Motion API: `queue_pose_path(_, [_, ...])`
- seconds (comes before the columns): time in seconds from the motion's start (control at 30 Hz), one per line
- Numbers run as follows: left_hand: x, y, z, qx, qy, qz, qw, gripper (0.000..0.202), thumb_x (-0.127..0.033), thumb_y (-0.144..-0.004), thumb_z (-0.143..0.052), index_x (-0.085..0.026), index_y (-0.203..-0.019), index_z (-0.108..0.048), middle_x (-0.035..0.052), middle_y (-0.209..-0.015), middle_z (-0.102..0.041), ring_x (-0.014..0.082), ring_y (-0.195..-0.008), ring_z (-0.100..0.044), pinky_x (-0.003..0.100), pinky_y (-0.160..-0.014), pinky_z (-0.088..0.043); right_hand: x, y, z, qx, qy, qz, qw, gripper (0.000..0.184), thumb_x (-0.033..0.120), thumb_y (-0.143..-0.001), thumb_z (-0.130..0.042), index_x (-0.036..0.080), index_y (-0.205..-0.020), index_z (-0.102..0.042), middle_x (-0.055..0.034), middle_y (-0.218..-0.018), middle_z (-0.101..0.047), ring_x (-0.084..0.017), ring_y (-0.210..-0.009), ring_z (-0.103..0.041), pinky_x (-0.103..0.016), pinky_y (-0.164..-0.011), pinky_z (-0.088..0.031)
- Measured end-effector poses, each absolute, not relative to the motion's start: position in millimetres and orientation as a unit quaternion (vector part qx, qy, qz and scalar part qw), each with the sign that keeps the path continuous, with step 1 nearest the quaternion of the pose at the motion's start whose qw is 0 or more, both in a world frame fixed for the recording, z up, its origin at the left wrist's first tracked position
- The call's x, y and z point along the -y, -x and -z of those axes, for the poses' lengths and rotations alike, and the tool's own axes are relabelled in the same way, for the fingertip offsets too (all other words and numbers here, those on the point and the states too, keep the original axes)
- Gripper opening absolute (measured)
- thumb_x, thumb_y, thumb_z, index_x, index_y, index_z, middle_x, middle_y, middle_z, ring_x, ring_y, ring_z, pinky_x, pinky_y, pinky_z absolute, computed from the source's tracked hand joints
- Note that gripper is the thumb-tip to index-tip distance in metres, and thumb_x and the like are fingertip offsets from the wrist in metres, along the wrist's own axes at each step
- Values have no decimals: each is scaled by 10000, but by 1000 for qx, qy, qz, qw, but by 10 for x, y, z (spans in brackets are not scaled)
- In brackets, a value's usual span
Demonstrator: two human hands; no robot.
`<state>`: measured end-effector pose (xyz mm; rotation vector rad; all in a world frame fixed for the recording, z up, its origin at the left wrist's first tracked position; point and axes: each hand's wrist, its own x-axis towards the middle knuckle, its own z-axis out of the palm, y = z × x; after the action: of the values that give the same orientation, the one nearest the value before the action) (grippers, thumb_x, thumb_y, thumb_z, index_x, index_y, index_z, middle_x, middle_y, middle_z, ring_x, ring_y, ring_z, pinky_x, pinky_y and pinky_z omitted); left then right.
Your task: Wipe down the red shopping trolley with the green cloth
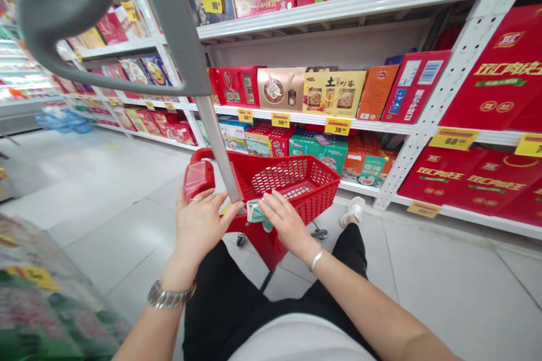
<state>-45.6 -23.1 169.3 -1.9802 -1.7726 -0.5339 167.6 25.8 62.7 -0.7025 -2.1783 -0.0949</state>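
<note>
A red plastic shopping cart (292, 200) with a perforated basket stands between my legs. Its grey handle (182, 28) rises toward the upper left on a silver pole (218, 146). My left hand (202, 224) grips the cart's near rim at the pole's foot, thumb across the front, beside a red block-shaped part (199, 181). The tips of its fingers are partly hidden. In my right hand (290, 228) is a green and white cloth (260, 213), pressed against the basket's near edge just right of the pole.
White shelves (347, 5) with boxed goods and yellow price tags (337, 126) run along the front and right. Large red boxes (499, 67) fill the right bay. A blurred green display (46, 304) stands at lower left. Pale floor tiles (139, 192) lie around the cart.
</note>
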Motion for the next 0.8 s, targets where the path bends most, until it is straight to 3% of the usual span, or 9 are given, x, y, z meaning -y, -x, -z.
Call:
queue_pose_path(0.27, [30, 606, -1661, 646, 715, 203, 175, 434, -562, -911, -478, -273, -810, -785, 82, -959, -805, 333, -1087, -693, 650, -1168, -187, -594, -2040, -274, 830, 402, 85, 378, 660, -49, -871, -416, 219, -1467, -511, -134, -1510, -511, -281, -1494, -318, -564, -1163, -387])
queue_pose_path(0.5, [-106, 599, -1639, 637, 716, 223, 178, 407, -557, -916, -491, -286, -845, -786, 61, -947, -807, 312, -1084, -695, 620, -1185, -184, -743, -2330, -96, 780, 514, 97, 344, 666, -20, -874, -418, 203, -1501, -460, -194, -1568, -411, -346, -1492, -307, -715, -1152, -246])
queue_pose_path(0.67, [-92, 529, -1638, 607, 740, 221, 188, 421, -544, -941, -480, -274, -814, -777, 34, -917, -806, 306, -1062, -704, 615, -1181, -195, -640, -2018, -255, 789, 492, 62, 364, 726, -58, -822, -379, 180, -1503, -458, -191, -1556, -432, -338, -1487, -322, -679, -1167, -263])
queue_pose_path(0.8, [-66, 495, -1622, 595, 748, 219, 193, 350, -500, -917, -543, -269, -799, -777, 66, -907, -806, 311, -1040, -706, 604, -1169, -219, -471, -1655, -457, 819, 426, 34, 383, 758, -53, -811, -386, 194, -1527, -421, -161, -1588, -394, -320, -1498, -303, -637, -1190, -267])
